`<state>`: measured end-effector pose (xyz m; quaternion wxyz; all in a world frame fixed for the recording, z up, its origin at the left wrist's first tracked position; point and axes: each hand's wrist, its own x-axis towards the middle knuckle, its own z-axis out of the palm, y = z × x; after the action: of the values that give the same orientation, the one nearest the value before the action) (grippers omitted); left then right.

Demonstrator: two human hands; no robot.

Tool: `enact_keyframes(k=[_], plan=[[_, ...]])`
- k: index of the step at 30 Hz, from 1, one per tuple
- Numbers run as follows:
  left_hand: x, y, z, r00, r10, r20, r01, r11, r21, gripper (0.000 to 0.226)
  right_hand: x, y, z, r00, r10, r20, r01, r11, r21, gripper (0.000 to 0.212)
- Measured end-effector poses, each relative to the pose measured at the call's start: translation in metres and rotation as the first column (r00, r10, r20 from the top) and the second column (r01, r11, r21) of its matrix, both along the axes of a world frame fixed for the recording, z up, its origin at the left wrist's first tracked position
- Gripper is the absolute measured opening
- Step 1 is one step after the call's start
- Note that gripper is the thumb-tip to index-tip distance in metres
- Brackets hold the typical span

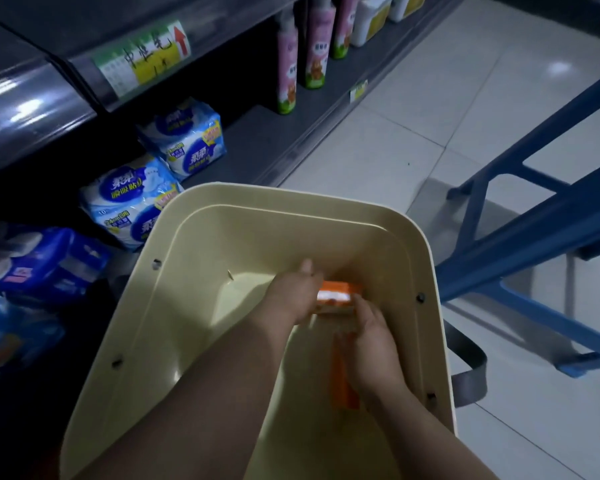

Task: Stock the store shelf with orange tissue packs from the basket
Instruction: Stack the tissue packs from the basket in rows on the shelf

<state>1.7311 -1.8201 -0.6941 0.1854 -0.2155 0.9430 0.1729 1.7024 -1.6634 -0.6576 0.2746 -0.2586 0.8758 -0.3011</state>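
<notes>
On my feed the orange tissue pack [338, 296] sits low in the basket [222, 216], over toward its right wall. The left hand [291, 296] is closed over the pack's left end, so that's a proper hold. The right hand [369, 344] has its fingertips [358, 301] on the pack's near edge, but it's too blurry for me to tell if they pinch or just touch. A second orange pack [346, 386] stands on edge under the right wrist. Left of the basket, blue-and-white packs [187, 140] lie on the bottom shelf [274, 140], with pink bottles [317, 46] further along. There's a blue frame [534, 216] off to the right.
</notes>
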Motion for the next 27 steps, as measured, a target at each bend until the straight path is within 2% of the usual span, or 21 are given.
enact_keyframes(k=[2,5,10,13,15,17,18,21,22,23,25,26,27], plan=[[0.006,0.002,-0.003,1.000,-0.003,0.030,0.005,0.998,-0.061,0.028,-0.001,0.000,0.000,1.000,-0.018,0.001,0.018,1.000,-0.004,0.063],[0.022,-0.004,0.003,0.999,0.032,0.040,-0.030,0.998,-0.058,0.028,-0.003,0.000,0.003,1.000,-0.011,-0.019,0.011,1.000,0.001,0.062],[0.063,-0.029,0.046,0.955,0.241,-0.172,-0.219,0.966,0.139,0.024,0.000,0.003,0.004,0.999,0.026,0.024,-0.028,0.995,0.100,0.066],[0.093,-0.037,0.080,0.853,0.445,-0.272,-0.352,0.877,0.327,0.024,0.004,0.003,-0.001,0.998,0.058,0.037,-0.064,0.976,0.206,0.067],[0.111,-0.037,0.101,0.750,0.588,-0.304,-0.407,0.771,0.489,0.028,0.008,0.002,-0.009,0.993,0.116,0.025,-0.117,0.928,0.353,0.063],[0.127,-0.034,0.116,0.669,0.688,-0.282,-0.422,0.663,0.618,0.035,0.011,0.000,-0.018,0.990,0.138,0.019,-0.133,0.892,0.433,0.058],[0.133,-0.032,0.120,0.644,0.711,-0.284,-0.426,0.641,0.638,0.039,0.012,-0.001,-0.025,0.990,0.141,0.006,-0.129,0.889,0.438,0.053],[0.146,-0.028,0.125,0.606,0.727,-0.321,-0.462,0.651,0.603,0.042,0.012,-0.005,-0.037,0.991,0.127,-0.035,-0.094,0.869,0.485,0.044],[0.149,-0.027,0.126,0.589,0.746,-0.310,-0.474,0.630,0.615,0.039,0.010,-0.005,-0.042,0.996,0.089,-0.021,-0.070,0.888,0.455,0.042],[0.151,-0.025,0.125,0.568,0.771,-0.288,-0.477,0.593,0.649,0.034,0.009,-0.008,-0.045,0.999,0.044,-0.008,-0.036,0.895,0.445,0.039],[0.152,-0.025,0.124,0.506,0.834,-0.219,-0.486,0.485,0.727,0.022,0.008,-0.015,-0.044,0.994,0.097,0.044,-0.106,0.872,0.478,0.034],[0.152,-0.025,0.123,0.478,0.855,-0.200,-0.488,0.448,0.749,0.020,0.008,-0.013,-0.048,0.992,0.126,0.002,-0.111,0.863,0.492,0.034],[0.151,-0.025,0.122,0.457,0.866,-0.204,-0.481,0.434,0.762,0.016,0.009,-0.013,-0.049,0.999,0.021,0.050,-0.041,0.899,0.436,0.037]])
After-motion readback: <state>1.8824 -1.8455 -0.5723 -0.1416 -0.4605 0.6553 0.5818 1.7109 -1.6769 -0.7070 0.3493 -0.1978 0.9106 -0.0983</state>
